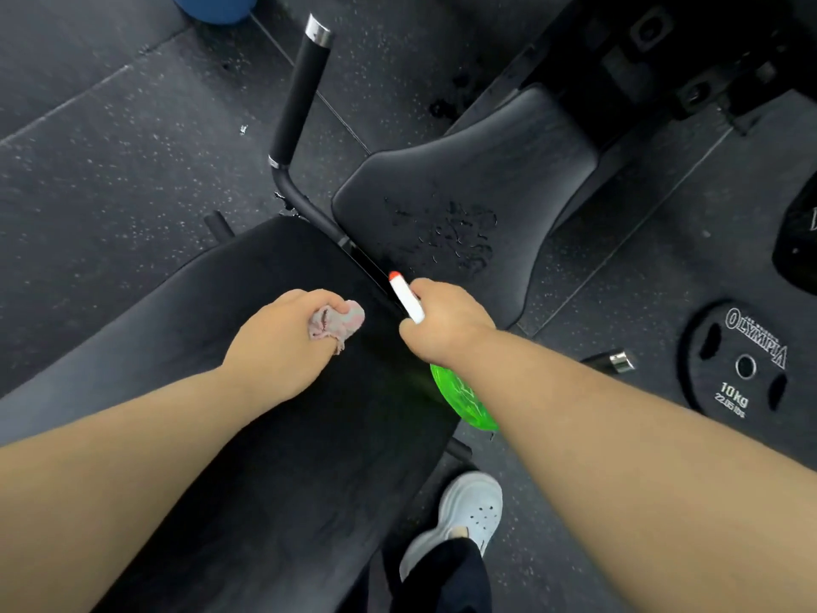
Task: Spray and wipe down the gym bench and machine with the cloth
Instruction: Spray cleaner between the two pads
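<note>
Left hand (pixel 283 342) clenched round crumpled pink-white cloth (pixel 339 323), above matte black back pad (pixel 300 471). Right hand (pixel 446 325) wrapped round spray bottle (pixel 462 398): translucent green body, white nozzle, red tip, pointing at seat pad (pixel 468 170) beaded with droplets.

Head view, single: wide-angle, close above the gym bench (pixel 309 457), facing forward and steeply down; floor (pixel 110 148) shows either side of it.
</note>
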A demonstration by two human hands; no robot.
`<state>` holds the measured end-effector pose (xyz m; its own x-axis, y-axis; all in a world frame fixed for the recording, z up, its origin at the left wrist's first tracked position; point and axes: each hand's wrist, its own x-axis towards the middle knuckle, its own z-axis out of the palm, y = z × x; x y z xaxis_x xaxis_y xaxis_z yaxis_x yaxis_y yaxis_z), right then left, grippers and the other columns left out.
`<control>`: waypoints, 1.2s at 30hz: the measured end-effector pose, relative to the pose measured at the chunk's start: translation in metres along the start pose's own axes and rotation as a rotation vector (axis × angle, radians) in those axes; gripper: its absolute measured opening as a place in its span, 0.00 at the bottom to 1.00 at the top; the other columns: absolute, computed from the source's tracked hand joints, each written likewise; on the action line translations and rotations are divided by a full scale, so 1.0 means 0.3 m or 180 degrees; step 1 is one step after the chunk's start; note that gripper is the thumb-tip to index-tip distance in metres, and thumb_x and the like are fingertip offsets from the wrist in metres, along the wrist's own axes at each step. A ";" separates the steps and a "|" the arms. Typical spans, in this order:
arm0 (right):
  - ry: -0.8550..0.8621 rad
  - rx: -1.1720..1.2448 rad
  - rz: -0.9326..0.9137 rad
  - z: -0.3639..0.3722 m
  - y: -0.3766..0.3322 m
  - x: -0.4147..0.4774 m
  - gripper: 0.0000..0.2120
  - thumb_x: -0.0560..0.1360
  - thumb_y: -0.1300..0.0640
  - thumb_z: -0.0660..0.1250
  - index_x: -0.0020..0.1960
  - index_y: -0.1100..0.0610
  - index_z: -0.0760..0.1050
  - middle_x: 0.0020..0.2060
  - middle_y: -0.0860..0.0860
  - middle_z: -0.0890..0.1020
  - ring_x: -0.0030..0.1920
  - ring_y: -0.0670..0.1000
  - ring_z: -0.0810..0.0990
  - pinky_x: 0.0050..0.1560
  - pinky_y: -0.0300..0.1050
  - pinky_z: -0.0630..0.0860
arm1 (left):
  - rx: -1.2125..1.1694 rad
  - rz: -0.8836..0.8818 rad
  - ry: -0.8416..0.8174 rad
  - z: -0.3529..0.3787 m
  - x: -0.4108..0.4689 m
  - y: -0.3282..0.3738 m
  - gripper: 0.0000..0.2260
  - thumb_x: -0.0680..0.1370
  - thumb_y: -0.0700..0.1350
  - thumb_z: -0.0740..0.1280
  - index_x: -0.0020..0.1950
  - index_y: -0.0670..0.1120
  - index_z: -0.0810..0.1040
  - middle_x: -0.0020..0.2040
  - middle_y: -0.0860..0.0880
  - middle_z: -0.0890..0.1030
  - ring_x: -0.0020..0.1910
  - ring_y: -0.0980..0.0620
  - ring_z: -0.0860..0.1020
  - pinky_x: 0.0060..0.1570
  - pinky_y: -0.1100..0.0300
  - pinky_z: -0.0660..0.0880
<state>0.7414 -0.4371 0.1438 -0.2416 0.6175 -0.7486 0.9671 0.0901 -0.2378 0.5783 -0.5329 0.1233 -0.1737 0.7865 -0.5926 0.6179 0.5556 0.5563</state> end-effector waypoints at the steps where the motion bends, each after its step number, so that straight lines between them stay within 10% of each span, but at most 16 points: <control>1: 0.0035 0.0047 -0.0188 0.000 -0.036 0.018 0.05 0.75 0.57 0.63 0.46 0.53 0.66 0.42 0.48 0.73 0.44 0.56 0.73 0.37 0.45 0.64 | -0.0011 -0.0009 0.0007 -0.008 0.000 -0.007 0.14 0.75 0.44 0.66 0.57 0.60 0.75 0.50 0.54 0.78 0.46 0.53 0.78 0.49 0.55 0.75; 6: 0.0014 -0.0021 -0.0322 0.023 -0.180 0.087 0.04 0.79 0.54 0.58 0.49 0.53 0.69 0.46 0.50 0.74 0.48 0.57 0.74 0.40 0.45 0.67 | -0.0524 -0.0102 0.0207 -0.051 -0.004 -0.013 0.07 0.76 0.44 0.62 0.50 0.51 0.78 0.35 0.47 0.82 0.33 0.49 0.80 0.41 0.50 0.80; 10: -0.0454 -0.0433 -0.0112 0.067 -0.163 0.061 0.18 0.80 0.56 0.56 0.70 0.52 0.65 0.61 0.55 0.73 0.60 0.59 0.73 0.57 0.50 0.74 | -0.0629 -0.0004 0.0126 -0.063 0.004 -0.029 0.06 0.77 0.44 0.61 0.46 0.49 0.78 0.31 0.48 0.82 0.30 0.49 0.81 0.41 0.49 0.80; 18: -0.0122 0.0272 0.0215 0.190 0.152 -0.113 0.09 0.75 0.54 0.65 0.49 0.56 0.65 0.43 0.50 0.73 0.49 0.59 0.74 0.43 0.45 0.65 | -0.0018 0.0025 -0.0208 0.061 -0.070 0.005 0.10 0.76 0.52 0.64 0.55 0.63 0.74 0.47 0.55 0.79 0.43 0.53 0.79 0.47 0.55 0.78; 24: 0.0017 0.0373 0.0202 0.340 0.434 -0.298 0.26 0.78 0.47 0.60 0.74 0.39 0.57 0.44 0.51 0.74 0.54 0.58 0.75 0.56 0.49 0.72 | -0.0005 0.0314 -0.0990 0.344 -0.239 0.176 0.02 0.76 0.48 0.64 0.46 0.54 0.76 0.39 0.49 0.81 0.32 0.53 0.80 0.40 0.54 0.79; 27: 0.0458 0.0778 0.0737 0.459 0.594 -0.378 0.28 0.79 0.45 0.60 0.76 0.42 0.54 0.37 0.48 0.65 0.48 0.57 0.73 0.48 0.47 0.69 | 0.0091 0.0318 -0.1278 0.539 -0.310 0.245 0.03 0.76 0.47 0.64 0.43 0.51 0.75 0.32 0.49 0.82 0.29 0.54 0.79 0.37 0.56 0.78; 32: 0.0687 0.1955 0.1542 0.689 0.840 -0.368 0.42 0.77 0.47 0.67 0.80 0.48 0.42 0.52 0.57 0.81 0.53 0.61 0.80 0.51 0.51 0.77 | -0.0092 -0.0047 -0.1104 0.835 -0.277 0.272 0.05 0.75 0.48 0.66 0.44 0.50 0.72 0.30 0.50 0.79 0.24 0.60 0.75 0.27 0.64 0.72; 36: 0.0588 0.2271 0.1376 0.842 0.970 -0.307 0.46 0.76 0.59 0.68 0.79 0.39 0.40 0.46 0.54 0.80 0.46 0.57 0.80 0.46 0.52 0.78 | -0.0238 -0.0381 -0.1210 1.040 -0.193 0.218 0.02 0.75 0.40 0.66 0.43 0.47 0.75 0.33 0.51 0.78 0.31 0.53 0.76 0.31 0.62 0.72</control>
<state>1.0251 -0.6651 -0.0128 0.2139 0.6074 -0.7650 0.6748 -0.6582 -0.3339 0.8680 -0.6261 0.0123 0.0636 0.5672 -0.8211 0.5505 0.6664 0.5029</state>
